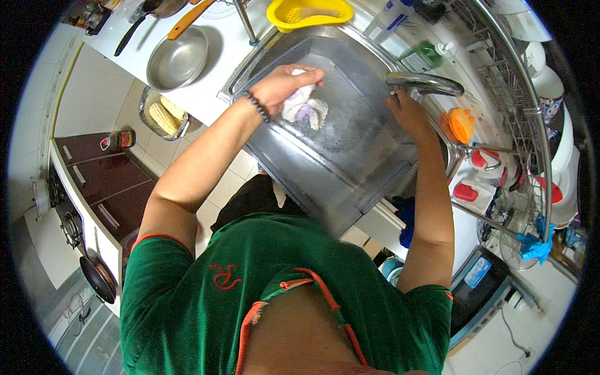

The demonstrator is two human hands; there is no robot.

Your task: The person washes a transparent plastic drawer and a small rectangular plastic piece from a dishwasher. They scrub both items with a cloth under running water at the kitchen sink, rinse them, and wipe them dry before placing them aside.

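A large translucent grey plastic bin [350, 187] rests tilted over the metal sink, its near end jutting toward my body. My left hand [284, 87], with a dark bead bracelet at the wrist, is closed around a white and purple cloth [306, 112]. The cloth hangs over the bin's left part, bunched under my fingers. Over at the bin's right rim is my right hand [409, 115], its fingers bent around the edge just below the chrome faucet [425, 82]. Part of its grip is hidden. The bin's inside looks wet.
A yellow colander [309, 12] stands behind the sink. To the left are a metal pan [178, 59] on the counter and corn cobs [165, 117] in a tray lower down. A green pump bottle [426, 56], an orange item [461, 125] and a wire dish rack [537, 112] line the right.
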